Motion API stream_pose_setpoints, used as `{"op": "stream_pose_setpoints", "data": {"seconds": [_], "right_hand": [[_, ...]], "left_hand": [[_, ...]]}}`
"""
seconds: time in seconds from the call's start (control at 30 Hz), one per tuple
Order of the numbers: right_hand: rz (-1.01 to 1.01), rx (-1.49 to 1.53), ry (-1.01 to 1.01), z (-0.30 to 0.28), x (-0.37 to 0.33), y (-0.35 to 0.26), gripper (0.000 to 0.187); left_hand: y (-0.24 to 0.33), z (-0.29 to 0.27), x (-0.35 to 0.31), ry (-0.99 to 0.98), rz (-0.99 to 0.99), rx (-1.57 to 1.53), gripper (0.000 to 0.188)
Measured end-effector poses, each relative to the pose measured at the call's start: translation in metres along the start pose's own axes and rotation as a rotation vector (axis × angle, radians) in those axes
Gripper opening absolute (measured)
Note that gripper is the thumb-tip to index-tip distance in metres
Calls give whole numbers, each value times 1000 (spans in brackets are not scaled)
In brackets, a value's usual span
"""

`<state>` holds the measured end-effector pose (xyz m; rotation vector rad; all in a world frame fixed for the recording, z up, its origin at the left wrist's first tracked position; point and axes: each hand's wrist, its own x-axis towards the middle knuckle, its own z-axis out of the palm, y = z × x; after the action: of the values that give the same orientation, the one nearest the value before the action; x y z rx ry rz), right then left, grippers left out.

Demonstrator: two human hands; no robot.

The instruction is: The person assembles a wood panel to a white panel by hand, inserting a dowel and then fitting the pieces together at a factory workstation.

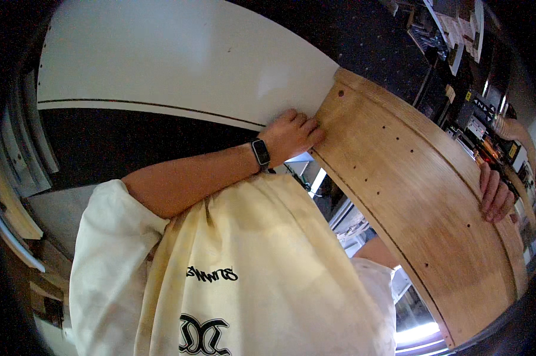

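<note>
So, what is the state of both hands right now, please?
Left hand: fingers curled where white flat panel meets long brown wooden board; grip unclear.
Right hand: holding the board's far edge.

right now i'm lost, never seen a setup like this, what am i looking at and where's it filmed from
There's no machine here, just a person's two bare hands. The single picture comes from a wide fisheye camera on their head, looking down, so straight edges bend. The left hand, with a watch on its wrist, rests where a white panel meets a wooden panel. The right hand's fingers curl over the wooden panel's far edge, apparently holding it. Assorted gear lies beyond, too blurred to identify.
</note>
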<state>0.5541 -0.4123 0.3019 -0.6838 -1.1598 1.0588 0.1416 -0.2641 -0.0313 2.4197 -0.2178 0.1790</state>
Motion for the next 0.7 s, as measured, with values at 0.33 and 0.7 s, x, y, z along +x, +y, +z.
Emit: {"op": "stream_pose_setpoints", "data": {"seconds": [0.33, 0.7], "right_hand": [[-57, -59, 12, 13, -29, -3, 11], [-110, -81, 22, 18, -54, 7, 9]], "left_hand": [[-16, 1, 11, -39, 42, -32, 39], [-19, 2, 14, -66, 47, -66, 37]]}}
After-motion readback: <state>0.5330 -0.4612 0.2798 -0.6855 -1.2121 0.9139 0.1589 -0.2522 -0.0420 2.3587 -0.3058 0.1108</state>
